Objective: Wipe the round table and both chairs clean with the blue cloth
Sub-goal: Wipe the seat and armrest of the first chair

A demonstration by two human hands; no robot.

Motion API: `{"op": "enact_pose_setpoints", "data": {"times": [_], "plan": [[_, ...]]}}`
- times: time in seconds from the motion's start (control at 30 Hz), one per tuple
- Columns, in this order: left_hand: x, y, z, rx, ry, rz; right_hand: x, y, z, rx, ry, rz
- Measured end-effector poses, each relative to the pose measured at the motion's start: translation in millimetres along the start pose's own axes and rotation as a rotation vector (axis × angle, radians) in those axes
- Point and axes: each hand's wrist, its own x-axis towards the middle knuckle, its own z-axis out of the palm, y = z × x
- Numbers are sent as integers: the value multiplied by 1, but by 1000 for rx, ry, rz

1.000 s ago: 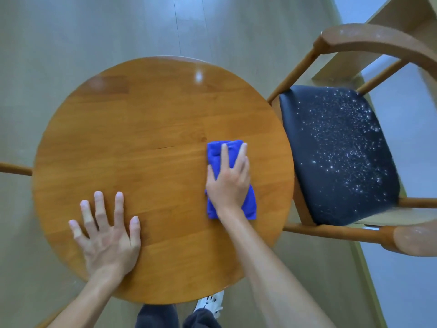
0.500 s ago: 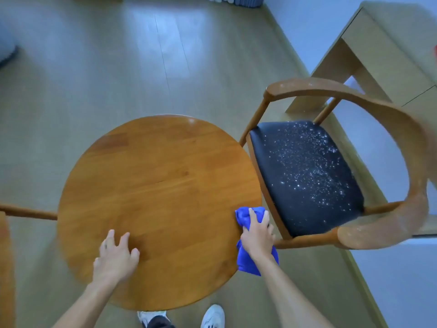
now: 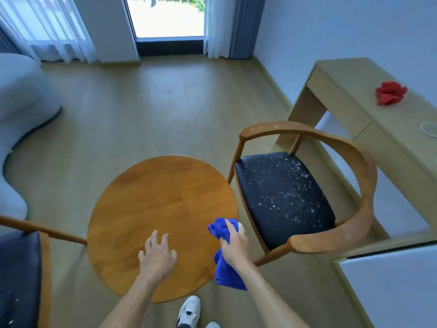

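1. The bright blue microfibre cloth [image 3: 224, 263] is bunched in the right hand [image 3: 235, 245] at the right edge of the round, honey-coloured wooden table [image 3: 151, 209]; its upper wad sticks out above the fingers and the rest hangs below the wrist, past the table rim.
2. The right hand has its fingers curled tightly round the cloth.
3. The left hand [image 3: 157, 255] is over the near part of the tabletop, fingers spread and slightly bent, holding nothing; whether the fingertips touch the wood I cannot tell.
4. Just right of the table stands a wooden armchair with a curved backrest and a black padded seat [image 3: 283, 200]; the seat is sprinkled with white specks.
5. At the left edge, part of a second wooden chair with a black seat [image 3: 19, 278] shows, its rail reaching the table's side.
6. A white sneaker [image 3: 189, 308] is on the pale wood floor [image 3: 142, 114] below the table.
7. Along the right wall is a light wooden desk [image 3: 354, 91] with a crumpled red cloth [image 3: 390, 92] on top.
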Motion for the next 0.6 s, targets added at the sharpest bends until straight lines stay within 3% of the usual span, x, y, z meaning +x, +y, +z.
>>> {"op": "enact_pose_setpoints", "data": {"times": [0.6], "plan": [[122,211,-7,88,-16,236,116,34,-157,-460,179,1]]}}
